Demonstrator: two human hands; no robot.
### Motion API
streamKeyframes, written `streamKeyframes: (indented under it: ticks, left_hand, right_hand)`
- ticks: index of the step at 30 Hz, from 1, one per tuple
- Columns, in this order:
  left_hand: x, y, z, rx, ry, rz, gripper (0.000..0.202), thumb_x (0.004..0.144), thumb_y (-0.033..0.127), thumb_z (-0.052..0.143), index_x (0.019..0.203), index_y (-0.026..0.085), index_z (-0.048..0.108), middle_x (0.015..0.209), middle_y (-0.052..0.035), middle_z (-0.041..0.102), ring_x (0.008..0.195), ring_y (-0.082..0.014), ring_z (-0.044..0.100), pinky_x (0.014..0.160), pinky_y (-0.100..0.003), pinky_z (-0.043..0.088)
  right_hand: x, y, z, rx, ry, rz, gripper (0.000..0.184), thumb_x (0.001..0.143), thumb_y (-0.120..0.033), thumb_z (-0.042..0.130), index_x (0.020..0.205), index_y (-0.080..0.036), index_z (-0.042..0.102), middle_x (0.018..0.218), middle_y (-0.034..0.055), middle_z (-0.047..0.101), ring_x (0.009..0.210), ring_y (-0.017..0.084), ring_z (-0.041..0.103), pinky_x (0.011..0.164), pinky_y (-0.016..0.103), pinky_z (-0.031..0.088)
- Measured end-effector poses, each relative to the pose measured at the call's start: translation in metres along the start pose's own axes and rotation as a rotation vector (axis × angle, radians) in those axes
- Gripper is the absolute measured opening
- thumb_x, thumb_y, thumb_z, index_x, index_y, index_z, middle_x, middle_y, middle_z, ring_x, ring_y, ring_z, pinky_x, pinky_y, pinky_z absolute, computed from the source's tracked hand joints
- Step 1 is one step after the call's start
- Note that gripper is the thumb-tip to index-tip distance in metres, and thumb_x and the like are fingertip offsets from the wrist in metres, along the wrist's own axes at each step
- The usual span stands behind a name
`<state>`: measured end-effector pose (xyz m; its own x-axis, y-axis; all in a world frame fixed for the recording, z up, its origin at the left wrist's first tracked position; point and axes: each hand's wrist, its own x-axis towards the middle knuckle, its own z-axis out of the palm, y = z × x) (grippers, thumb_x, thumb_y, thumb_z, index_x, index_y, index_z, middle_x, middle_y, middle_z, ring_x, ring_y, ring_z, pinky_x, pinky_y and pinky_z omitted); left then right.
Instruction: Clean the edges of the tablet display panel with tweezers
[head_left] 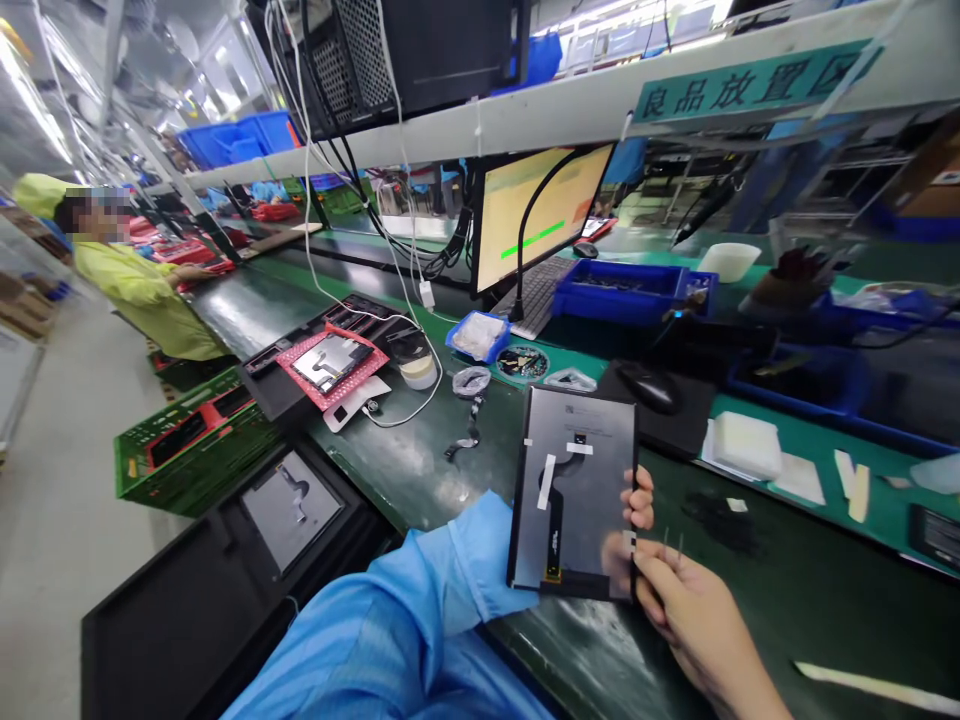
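Left-hand fingers: our left hand point(639, 498) reaches behind the screen panel, and its fingertips curl around the right edge, gripping it.
Right-hand fingers: our right hand point(690, 600) is lower on that same edge, with thumb and fingers bent in close; we cannot tell just what they pinch.
Screen panel: we have the screen panel point(592, 510) up over the near part of the table point(862, 620), its grey back facing us.
On its back: we see white strips point(547, 482) and a dark flat cable point(555, 530) running down.
Sleeve: our blue sleeve point(420, 580) comes in from the near left and goes behind the panel.
Just past the panel: a loose flat cable point(469, 441) lies on the table, to the left; a black mouse point(649, 385) sits to the right.
Right side: we see a white block point(744, 445), and a long pale strip point(862, 680) at the near right.
Left side: a second panel point(277, 520) lies in a black tray point(165, 620), and pink bubble wrap point(324, 399) is farther off.
Far off: we see a lit monitor point(540, 220) with a blue bin point(630, 307) to its right, and a person in yellow point(135, 290) at the far left.
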<state>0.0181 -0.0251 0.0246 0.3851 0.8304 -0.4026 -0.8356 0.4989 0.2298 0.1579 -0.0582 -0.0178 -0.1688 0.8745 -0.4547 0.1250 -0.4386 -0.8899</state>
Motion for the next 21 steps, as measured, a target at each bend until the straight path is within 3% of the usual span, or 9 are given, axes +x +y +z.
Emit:
streamKeyframes:
  ticks: [6,10,15,18,21]
  left_hand:
    - [-0.002,0.000,0.001,-0.012,-0.019,-0.024,0.040,0.102,0.020,0.024,0.081,0.014,0.058,0.072,0.0013,0.032,0.053,-0.0133,0.033,0.057,-0.026,0.019]
    - [0.008,-0.007,-0.009,-0.037,-0.041,-0.028,0.027,0.097,0.020,0.036,0.081,0.015,0.056,0.073,0.0005,0.033,0.053,-0.0136,0.033,0.055,-0.025,0.019]
    - [0.005,-0.001,-0.010,-0.029,-0.044,-0.046,0.013,0.089,0.018,0.047,0.085,0.015,0.059,0.072,0.0011,0.035,0.054,-0.0131,0.036,0.055,-0.025,0.022]
    - [0.000,0.004,-0.004,-0.010,-0.038,-0.065,0.017,0.090,0.019,0.044,0.086,0.014,0.060,0.071,-0.0001,0.039,0.056,-0.0140,0.040,0.057,-0.027,0.024]
    - [-0.002,0.002,-0.001,-0.013,-0.018,-0.057,0.025,0.094,0.018,0.037,0.083,0.014,0.059,0.069,0.0011,0.035,0.053,-0.0127,0.035,0.055,-0.026,0.020]
  right_hand:
    - [-0.002,-0.004,0.003,0.042,0.004,-0.002,0.048,0.054,-0.055,0.082,0.075,-0.020,0.057,0.036,-0.0095,0.037,0.034,0.005,0.025,0.042,0.021,0.014]
    - [-0.002,-0.002,0.005,0.066,0.062,-0.026,0.042,0.052,-0.047,0.081,0.071,-0.018,0.058,0.037,-0.0084,0.040,0.035,0.005,0.030,0.044,0.021,0.018]
    - [-0.004,-0.005,0.003,0.047,0.022,-0.008,0.047,0.056,-0.055,0.081,0.076,-0.018,0.060,0.036,-0.0086,0.039,0.033,0.006,0.028,0.042,0.021,0.015]
    - [-0.005,-0.009,0.003,0.049,-0.026,0.026,0.050,0.056,-0.058,0.081,0.078,-0.019,0.059,0.036,-0.0096,0.038,0.032,0.005,0.023,0.040,0.021,0.011]
    - [-0.007,-0.013,0.006,0.072,0.005,0.035,0.048,0.051,-0.054,0.082,0.075,-0.019,0.057,0.035,-0.0098,0.037,0.033,0.004,0.023,0.041,0.020,0.010]
